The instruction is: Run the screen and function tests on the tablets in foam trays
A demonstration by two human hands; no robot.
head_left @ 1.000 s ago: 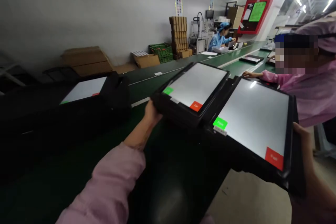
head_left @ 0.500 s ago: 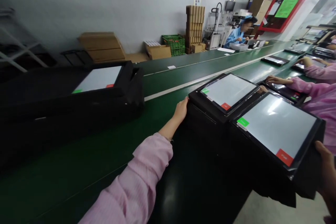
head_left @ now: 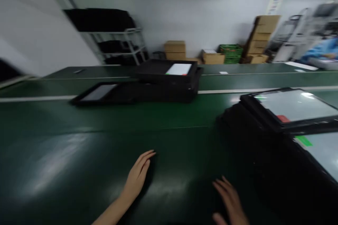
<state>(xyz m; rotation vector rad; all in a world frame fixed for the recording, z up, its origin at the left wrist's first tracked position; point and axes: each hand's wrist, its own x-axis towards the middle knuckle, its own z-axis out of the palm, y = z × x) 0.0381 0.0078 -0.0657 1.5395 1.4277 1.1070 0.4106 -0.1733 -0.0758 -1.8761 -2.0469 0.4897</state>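
Note:
My left hand (head_left: 137, 174) is over the green worktop (head_left: 171, 140), fingers stretched out and holding nothing. To its right my right hand (head_left: 229, 198) also holds nothing, its fingers extended and the thumb apart. Nearest to my right hand stands a stack of black trays (head_left: 245, 144), apart from the hand. On top lie a screen panel (head_left: 303, 103) with a red tab and a second screen panel (head_left: 324, 154) with a green tab, cut off by the frame. Further back sits another black tray stack (head_left: 169, 89) bearing a light screen panel (head_left: 179, 69).
A dark-framed panel (head_left: 98, 92) lies at the far left of the bench. A metal rack (head_left: 129, 35) with black items, cardboard boxes (head_left: 175, 50) and green crates (head_left: 231, 53) stand along the wall. A blue sleeve (head_left: 320, 49) of a co-worker shows at far right.
The view has swung left. Both my hands have let go of the black tray stack with the screen panels and now are in front of me, apart from it.

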